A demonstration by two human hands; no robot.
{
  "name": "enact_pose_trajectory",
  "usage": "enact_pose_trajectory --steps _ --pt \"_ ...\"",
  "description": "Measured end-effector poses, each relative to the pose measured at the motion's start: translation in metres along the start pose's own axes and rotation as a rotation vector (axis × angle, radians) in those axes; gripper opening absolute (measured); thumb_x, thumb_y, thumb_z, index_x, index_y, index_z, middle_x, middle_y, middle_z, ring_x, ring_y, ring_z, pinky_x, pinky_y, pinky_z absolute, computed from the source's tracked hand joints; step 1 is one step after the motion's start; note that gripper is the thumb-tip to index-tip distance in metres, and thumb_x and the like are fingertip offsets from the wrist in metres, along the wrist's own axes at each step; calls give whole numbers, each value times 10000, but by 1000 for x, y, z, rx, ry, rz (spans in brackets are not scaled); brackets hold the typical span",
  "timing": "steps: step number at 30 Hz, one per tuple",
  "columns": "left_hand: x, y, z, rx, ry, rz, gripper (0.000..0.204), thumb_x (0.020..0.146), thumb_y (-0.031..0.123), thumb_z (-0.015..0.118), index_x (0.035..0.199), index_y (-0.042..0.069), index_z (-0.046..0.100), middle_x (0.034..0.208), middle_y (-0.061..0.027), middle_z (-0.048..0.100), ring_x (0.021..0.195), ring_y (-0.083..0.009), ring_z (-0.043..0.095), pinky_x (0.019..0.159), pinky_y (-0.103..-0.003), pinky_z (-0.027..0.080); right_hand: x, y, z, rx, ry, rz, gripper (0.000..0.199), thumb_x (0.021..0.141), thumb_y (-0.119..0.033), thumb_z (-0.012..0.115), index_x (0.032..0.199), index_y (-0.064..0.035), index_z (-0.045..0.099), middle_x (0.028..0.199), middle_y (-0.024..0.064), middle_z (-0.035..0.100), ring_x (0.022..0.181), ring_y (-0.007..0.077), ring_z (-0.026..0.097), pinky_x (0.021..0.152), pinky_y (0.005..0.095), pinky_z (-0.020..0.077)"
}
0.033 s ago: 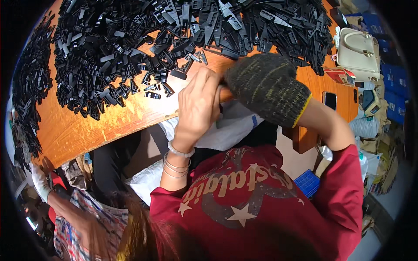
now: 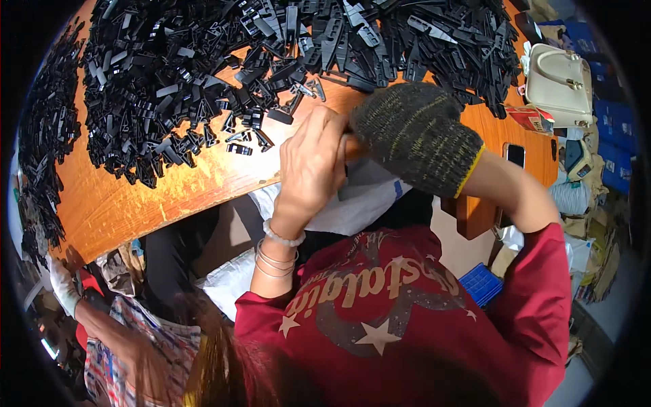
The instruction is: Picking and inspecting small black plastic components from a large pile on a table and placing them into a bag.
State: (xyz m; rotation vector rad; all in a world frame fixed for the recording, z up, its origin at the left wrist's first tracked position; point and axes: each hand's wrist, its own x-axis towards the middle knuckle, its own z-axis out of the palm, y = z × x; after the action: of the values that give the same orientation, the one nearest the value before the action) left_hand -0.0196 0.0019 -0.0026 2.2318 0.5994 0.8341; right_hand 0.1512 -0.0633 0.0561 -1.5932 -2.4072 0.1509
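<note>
My bare left hand (image 2: 312,163) is closed at the near edge of the wooden table (image 2: 169,197), with fingers bent and knuckles up. Against its fingertips presses my right hand (image 2: 417,136), in a dark knitted glove with a yellow cuff and also closed. Whatever the two hands grip between them is hidden by the fingers and glove. Just beyond lie small black plastic clips (image 2: 156,102), heaped across the left and middle. Longer black plastic pieces (image 2: 454,57) with slots form the heap at the far right. A few loose clips (image 2: 239,148) sit left of my left hand.
A white sack (image 2: 346,203) hangs below the table edge. On the right are a phone (image 2: 515,155), a red box (image 2: 529,119) and a cream handbag (image 2: 557,85). A blue basket (image 2: 480,285) stands low right. A co-worker's gloved hand (image 2: 64,285) is at the far left.
My two hands stay pressed together in nearly the same place. The right forearm and sleeve have shifted very slightly to the right.
</note>
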Motion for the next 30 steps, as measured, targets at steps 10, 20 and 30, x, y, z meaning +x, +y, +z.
enact_pose_trajectory --steps 10,20,30 --pt "-9 0 3 -34 -16 -69 311 739 -3 630 1046 9 575 979 -163 537 837 -356 592 666 -422 478 -15 24 7 312 -275 -55 364 859 -147 597 1208 -45 577 1239 104 585 1145 246 553 967 387 434" --pt "-20 10 -23 -948 -22 -432 220 946 56 557 1124 -65 605 873 -118 652 684 -119 617 625 -221 510 -40 -28 17 339 236 434 308 864 -219 666 1132 -68 644 992 120 681 903 258 663 754 353 525" --pt "-19 30 -13 -1141 -185 -793 189 926 112 620 1003 -59 633 627 -92 644 455 -132 593 431 -216 449 -64 -35 30 788 254 434 344 834 -8 638 1177 -35 625 1103 112 670 964 199 653 845 315 513"
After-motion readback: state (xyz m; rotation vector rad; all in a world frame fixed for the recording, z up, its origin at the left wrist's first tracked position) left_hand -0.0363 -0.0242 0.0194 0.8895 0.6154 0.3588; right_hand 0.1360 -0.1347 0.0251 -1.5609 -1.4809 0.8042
